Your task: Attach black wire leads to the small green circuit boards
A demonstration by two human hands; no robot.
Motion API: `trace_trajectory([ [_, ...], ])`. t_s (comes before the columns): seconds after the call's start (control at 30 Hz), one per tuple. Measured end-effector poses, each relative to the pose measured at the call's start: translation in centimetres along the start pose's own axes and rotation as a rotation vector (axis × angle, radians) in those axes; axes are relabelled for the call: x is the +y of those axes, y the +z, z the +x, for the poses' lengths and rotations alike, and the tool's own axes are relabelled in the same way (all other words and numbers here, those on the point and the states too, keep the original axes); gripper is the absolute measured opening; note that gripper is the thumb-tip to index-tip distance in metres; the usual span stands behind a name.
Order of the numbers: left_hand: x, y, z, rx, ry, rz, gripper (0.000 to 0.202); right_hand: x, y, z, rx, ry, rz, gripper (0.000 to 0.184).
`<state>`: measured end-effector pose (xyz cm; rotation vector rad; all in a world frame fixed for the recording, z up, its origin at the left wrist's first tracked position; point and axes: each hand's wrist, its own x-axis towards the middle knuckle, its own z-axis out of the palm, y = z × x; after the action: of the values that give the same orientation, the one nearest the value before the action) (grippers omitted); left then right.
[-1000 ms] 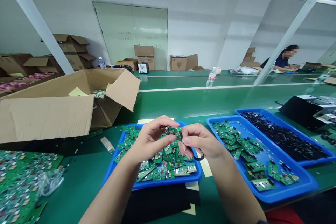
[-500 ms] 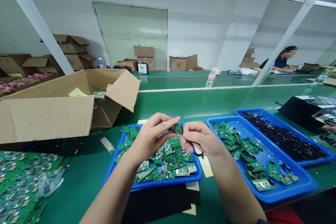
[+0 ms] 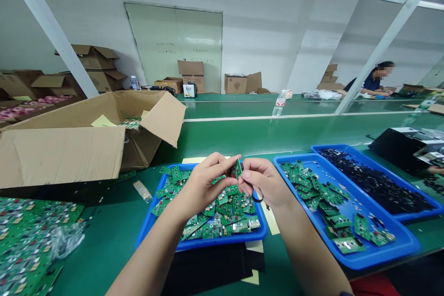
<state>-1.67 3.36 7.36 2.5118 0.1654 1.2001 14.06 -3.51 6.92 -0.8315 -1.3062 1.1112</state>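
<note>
My left hand (image 3: pixel 204 182) is closed on a small green circuit board (image 3: pixel 237 168), pinched between thumb and fingers and tilted up on edge. Against the board's right side, my right hand (image 3: pixel 265 181) has its fingertips pressed together. A thin black loop (image 3: pixel 257 199) hangs from under those fingers; the part inside the grip is hidden. Both hands are above a blue tray (image 3: pixel 222 243) heaped with loose green circuit boards (image 3: pixel 217 229).
To the right, a blue tray (image 3: pixel 391 256) holds boards, some with black parts; another holds many small black parts (image 3: pixel 371 180). An open cardboard box (image 3: pixel 62 155) stands left, behind board panels (image 3: pixel 31 240) and a clear plastic bag (image 3: pixel 65 240). A person (image 3: pixel 376 81) sits far right.
The board in my left hand has turned and shows more of its face beside my right fingertips. The black loop has swung and sits slightly further left. Both hands stay over the tray.
</note>
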Motion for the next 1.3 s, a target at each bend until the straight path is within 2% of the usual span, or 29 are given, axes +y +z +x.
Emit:
trace_trajectory([
  [0.13, 0.7, 0.6, 0.2, -0.002, -0.098, -0.100, 0.038, -0.3, -0.2, -0.1, 0.234, -0.107, -0.385, 0.020],
  [0.23, 1.2, 0.2, 0.2, 0.129, -0.217, -0.317, 0.036, -0.3, -0.9, 0.1, 0.367, -0.082, -0.645, 0.020],
  [0.3, 1.3, -0.2, 0.0, 0.267, -0.295, -0.487, 0.038, -0.4, -1.4, 0.3, 0.386, -0.107, -0.645, 0.017],
  [0.37, 1.1, -0.4, -0.1, 0.313, -0.402, -0.643, 0.040, -0.5, -1.6, 0.5, 0.408, -0.248, -0.546, 0.010],
  [0.4, 1.0, -0.3, -0.1, 0.285, -0.464, -0.713, 0.041, -0.6, -1.7, 0.5, 0.433, -0.332, -0.514, 0.014],
  [0.47, 0.9, 0.2, 0.0, 0.168, -0.572, -0.824, 0.044, -0.7, -1.6, 0.3, 0.479, -0.434, -0.509, 0.044],
  [0.53, 0.9, 0.9, 0.1, 0.077, -0.624, -0.890, 0.045, -0.7, -1.4, 0.1, 0.443, -0.396, -0.516, 0.071],
  [0.57, 1.0, 1.3, 0.2, 0.050, -0.640, -0.913, 0.045, -0.7, -1.4, 0.0, 0.403, -0.350, -0.500, 0.078],
  [0.63, 1.2, 2.0, 0.3, 0.028, -0.668, -0.960, 0.041, -0.6, -1.2, -0.2, 0.338, -0.287, -0.446, 0.082],
  [0.87, 1.5, 2.8, 0.4, 0.009, -0.706, -1.055, 0.025, -0.9, -0.8, -0.7, 0.307, -0.276, -0.379, 0.078],
  [1.0, 1.3, 3.2, 0.4, 0.011, -0.760, -1.026, 0.028, -0.5, -0.5, -0.5, 0.327, -0.267, -0.397, 0.077],
  [1.1, 0.8, 3.7, 0.3, -0.047, -0.798, -0.956, 0.036, 0.0, -1.1, 0.2, 0.312, -0.234, -0.419, 0.077],
  [1.2, -0.5, 3.9, 0.2, -0.111, -0.763, -0.745, 0.045, 0.4, -3.7, 0.9, 0.341, -0.182, -0.467, 0.079],
  [1.27, -1.6, 3.7, -0.1, -0.197, -0.699, -0.404, 0.048, 0.5, -6.7, 1.0, 0.430, -0.098, -0.592, 0.083],
  [1.3, -2.2, 3.5, -0.3, -0.291, -0.675, -0.185, 0.048, 0.6, -8.5, 0.9, 0.485, -0.040, -0.688, 0.085],
])
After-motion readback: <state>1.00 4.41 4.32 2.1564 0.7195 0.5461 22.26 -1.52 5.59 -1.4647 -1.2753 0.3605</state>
